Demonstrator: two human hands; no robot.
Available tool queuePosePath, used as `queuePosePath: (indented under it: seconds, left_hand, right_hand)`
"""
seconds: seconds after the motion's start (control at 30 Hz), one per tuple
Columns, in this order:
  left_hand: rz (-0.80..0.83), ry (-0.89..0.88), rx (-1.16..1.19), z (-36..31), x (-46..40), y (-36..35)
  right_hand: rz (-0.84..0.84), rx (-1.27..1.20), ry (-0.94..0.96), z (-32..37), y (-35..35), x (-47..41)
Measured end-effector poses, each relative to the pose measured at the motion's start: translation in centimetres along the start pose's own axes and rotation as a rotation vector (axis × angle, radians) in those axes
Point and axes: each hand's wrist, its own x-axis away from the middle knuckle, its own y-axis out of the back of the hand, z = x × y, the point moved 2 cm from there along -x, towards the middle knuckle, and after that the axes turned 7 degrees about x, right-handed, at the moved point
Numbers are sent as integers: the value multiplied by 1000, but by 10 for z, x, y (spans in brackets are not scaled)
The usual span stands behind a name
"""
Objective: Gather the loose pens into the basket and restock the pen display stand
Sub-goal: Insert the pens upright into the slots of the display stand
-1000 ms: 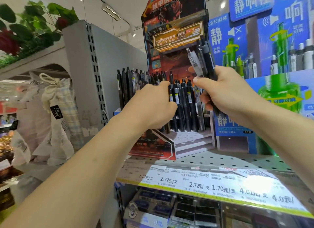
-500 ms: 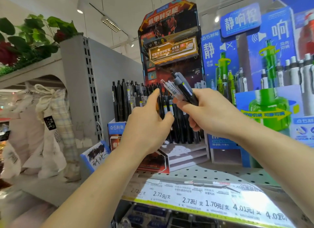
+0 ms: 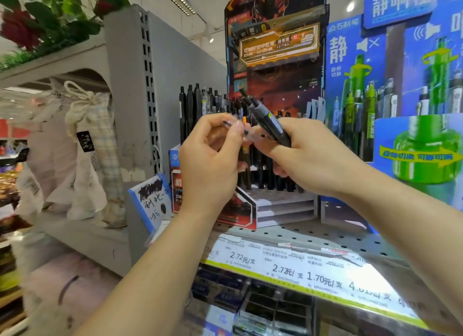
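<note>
Black pens (image 3: 269,125) in right hand (image 3: 308,158) — left fingers (image 3: 236,131) pinching clear pen (image 3: 231,124).

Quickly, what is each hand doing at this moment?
Left hand: pinches a clear pen at its end.
Right hand: grips a bundle of dark pens.

Black pens (image 3: 269,125) against a dark red-and-orange display stand (image 3: 275,47); beside it a blue board with green pens (image 3: 413,85) (white lettering); the shelf (image 3: 325,238) grey, dotted with holes; a yellow-edged price strip (image 3: 300,273).
</note>
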Motion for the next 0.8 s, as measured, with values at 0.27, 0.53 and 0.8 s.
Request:
queuePosePath:
  seconds: [0.27, 0.53, 0.8]
  left_hand:
    - [-137, -19, 17, 2, 4, 1]
    - [27, -209, -244, -1, -11, -1]
    - [168, -374, -394, 1, -31, 1]
  right_hand:
    - [-370, -384, -261, -10, 17, 1]
    - [-346, -379, -222, -10, 22, 3]
    - [-354, -488, -203, -11, 17, 7]
